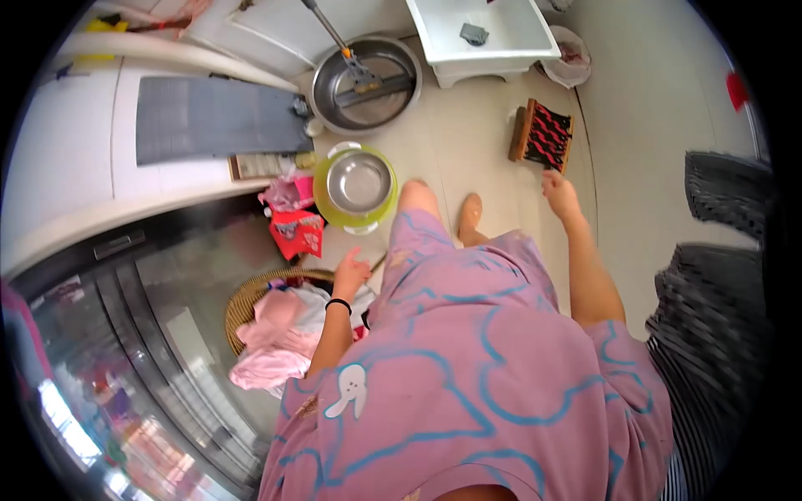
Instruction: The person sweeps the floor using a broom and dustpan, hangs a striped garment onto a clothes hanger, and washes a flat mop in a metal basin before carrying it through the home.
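My right hand (561, 194) is closed at the near edge of a small wooden stool (548, 136) with a black and red woven seat. The stool is tilted, its seat turned to the right and its wooden side to the left. I cannot tell whether its legs touch the floor. My left hand (352, 272), with a black band on the wrist, is held beside my thigh with its fingers apart and nothing in them. Below it is a wicker basket (242, 305) heaped with pink and white clothes (280, 326).
Ahead stand a large metal basin (322, 104) with a mop (361, 75) in it and a white sink tub (484, 63). A bin (576, 71) stands in the corner. A green tub with a metal bowl (359, 182) and a red bag (296, 234) are by the glass-fronted cabinet (167, 334).
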Tool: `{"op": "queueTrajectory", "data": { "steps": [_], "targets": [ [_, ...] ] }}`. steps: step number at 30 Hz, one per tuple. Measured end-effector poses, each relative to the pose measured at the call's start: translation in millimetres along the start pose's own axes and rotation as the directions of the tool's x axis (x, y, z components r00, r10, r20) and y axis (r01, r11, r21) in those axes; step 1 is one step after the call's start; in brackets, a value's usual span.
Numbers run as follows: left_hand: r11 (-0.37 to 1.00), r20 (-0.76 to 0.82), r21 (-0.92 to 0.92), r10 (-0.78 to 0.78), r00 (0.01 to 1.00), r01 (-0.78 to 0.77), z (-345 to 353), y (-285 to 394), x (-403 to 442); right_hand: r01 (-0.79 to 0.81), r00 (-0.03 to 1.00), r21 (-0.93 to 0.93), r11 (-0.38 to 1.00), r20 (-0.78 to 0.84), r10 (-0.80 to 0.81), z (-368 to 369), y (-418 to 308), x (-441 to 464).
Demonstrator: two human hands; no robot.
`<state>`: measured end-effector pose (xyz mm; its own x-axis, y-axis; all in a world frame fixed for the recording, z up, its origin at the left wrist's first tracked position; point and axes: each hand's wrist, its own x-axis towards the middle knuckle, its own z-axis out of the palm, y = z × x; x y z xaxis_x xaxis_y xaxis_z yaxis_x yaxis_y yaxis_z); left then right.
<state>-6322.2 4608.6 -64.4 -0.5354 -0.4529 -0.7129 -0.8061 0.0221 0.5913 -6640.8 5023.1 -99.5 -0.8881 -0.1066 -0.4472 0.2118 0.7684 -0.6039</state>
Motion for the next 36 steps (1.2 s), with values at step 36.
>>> {"op": "queueTrajectory", "data": {
  "steps": [36],
  "targets": [
    [0.36, -0.451, -0.232, 0.783, 0.427, -0.904, -180, 621, 365, 0.053, 0.989, -0.293, 0.955, 0.148, -0.009, -79, -304, 86]
  ]
}}
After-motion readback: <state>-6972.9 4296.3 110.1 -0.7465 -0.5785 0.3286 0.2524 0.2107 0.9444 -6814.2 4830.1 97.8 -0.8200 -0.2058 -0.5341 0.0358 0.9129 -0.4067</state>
